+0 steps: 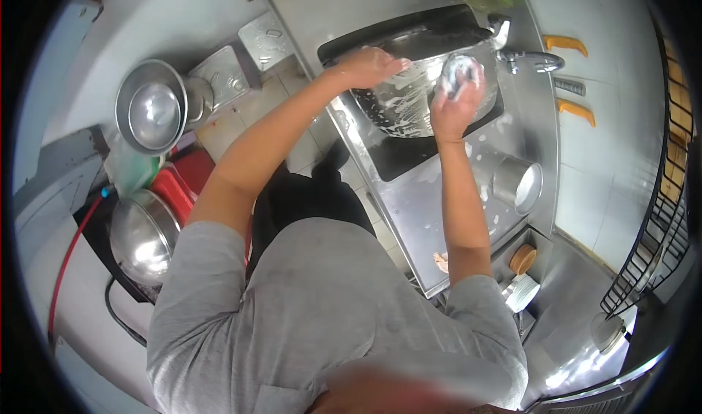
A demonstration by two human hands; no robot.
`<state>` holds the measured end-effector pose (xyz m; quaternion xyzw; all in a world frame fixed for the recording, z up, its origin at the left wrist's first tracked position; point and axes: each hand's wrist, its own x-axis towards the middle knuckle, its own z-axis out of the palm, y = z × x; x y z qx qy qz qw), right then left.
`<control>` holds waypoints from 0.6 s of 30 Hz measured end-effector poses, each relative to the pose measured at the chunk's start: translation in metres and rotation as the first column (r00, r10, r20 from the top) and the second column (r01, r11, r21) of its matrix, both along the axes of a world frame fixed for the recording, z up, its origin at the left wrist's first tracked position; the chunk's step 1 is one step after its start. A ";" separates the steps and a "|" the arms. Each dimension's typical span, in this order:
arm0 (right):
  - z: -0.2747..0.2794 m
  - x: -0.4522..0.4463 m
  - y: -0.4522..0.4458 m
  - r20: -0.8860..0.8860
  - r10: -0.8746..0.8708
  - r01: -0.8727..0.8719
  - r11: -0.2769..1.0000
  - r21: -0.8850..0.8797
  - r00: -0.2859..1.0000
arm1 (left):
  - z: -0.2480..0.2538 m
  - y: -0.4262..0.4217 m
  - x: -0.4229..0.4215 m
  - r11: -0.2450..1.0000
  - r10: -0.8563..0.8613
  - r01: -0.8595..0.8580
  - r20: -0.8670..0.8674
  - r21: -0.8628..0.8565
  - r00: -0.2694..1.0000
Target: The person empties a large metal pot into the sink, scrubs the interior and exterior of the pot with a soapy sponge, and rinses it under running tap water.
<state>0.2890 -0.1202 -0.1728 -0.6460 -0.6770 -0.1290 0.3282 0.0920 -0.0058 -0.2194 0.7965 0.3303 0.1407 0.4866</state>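
A large metal pot (pixel 409 107) sits tilted in the sink, its shiny side streaked with white suds. My left hand (pixel 368 67) rests on the pot's edge at the left, fingers stretched toward the right and partly foamy. On the right side of the pot, my right hand (pixel 458 107) is closed around a foam-covered scrubbing pad (pixel 460 70). Suds hide the pad's exact material. The pad appears to be against or just over the pot's surface.
The faucet (pixel 537 62) stands at the sink's right. A small metal pot (pixel 518 185) lies on the wet steel drainboard (pixel 417 220). Orange-handled tools (pixel 578 112) hang on the wall. Nested metal bowls (pixel 153 111) and a red container (pixel 186 176) are at the left.
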 end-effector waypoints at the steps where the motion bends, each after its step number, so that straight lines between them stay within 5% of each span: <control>1: -0.003 -0.003 -0.003 0.014 -0.010 0.010 1.000 -0.001 1.000 | -0.001 -0.004 -0.004 0.998 -0.008 0.007 0.014 0.056 1.000; 2: -0.003 -0.006 -0.005 0.029 -0.022 0.022 1.000 0.001 0.999 | -0.001 -0.007 -0.006 0.981 -0.032 0.030 0.006 0.191 0.999; 7: -0.012 -0.025 -0.020 0.168 -0.002 0.003 1.000 -0.004 0.986 | -0.012 0.008 0.004 0.940 -0.197 0.191 -0.005 0.283 0.980; 8: -0.015 -0.034 -0.026 0.226 0.115 -0.095 0.991 -0.099 0.967 | -0.017 0.015 0.009 0.919 -0.239 0.233 -0.018 0.319 0.971; 14: -0.059 -0.104 0.002 0.225 0.570 -0.391 0.752 -0.532 0.790 | 0.022 0.027 0.032 0.981 -0.159 0.173 -0.136 0.093 0.978; 17: -0.076 -0.094 0.007 0.323 0.664 -0.448 0.716 -0.535 0.675 | 0.019 0.031 0.034 0.973 -0.180 0.201 -0.174 0.112 0.968; 18: -0.046 -0.092 0.004 0.255 0.639 -0.453 0.723 -0.522 0.726 | 0.023 0.033 0.032 0.977 -0.195 0.207 -0.166 0.054 0.967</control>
